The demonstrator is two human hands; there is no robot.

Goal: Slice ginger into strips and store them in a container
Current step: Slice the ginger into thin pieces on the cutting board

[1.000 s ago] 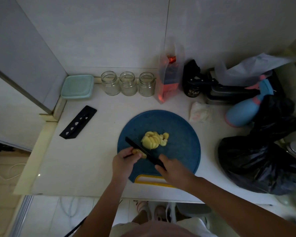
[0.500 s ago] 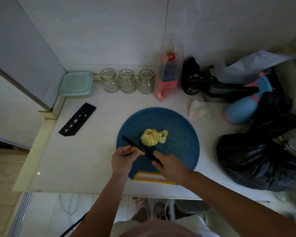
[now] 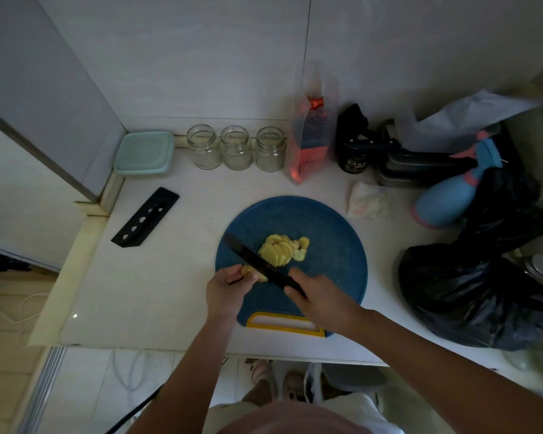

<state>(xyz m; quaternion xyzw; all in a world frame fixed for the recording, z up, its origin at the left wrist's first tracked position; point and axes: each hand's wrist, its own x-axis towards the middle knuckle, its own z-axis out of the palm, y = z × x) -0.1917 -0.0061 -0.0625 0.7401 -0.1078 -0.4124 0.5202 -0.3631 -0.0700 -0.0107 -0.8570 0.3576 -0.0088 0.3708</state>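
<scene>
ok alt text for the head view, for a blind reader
From above: a right hand holds a black knife against a ginger piece pinched by the left hand on a round blue cutting board, cut slices piled beside the blade. Three glass jars and a teal-lidded container stand behind.

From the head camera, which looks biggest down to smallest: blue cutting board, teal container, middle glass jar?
Largest first: blue cutting board, teal container, middle glass jar. The board also lies nearest.
</scene>
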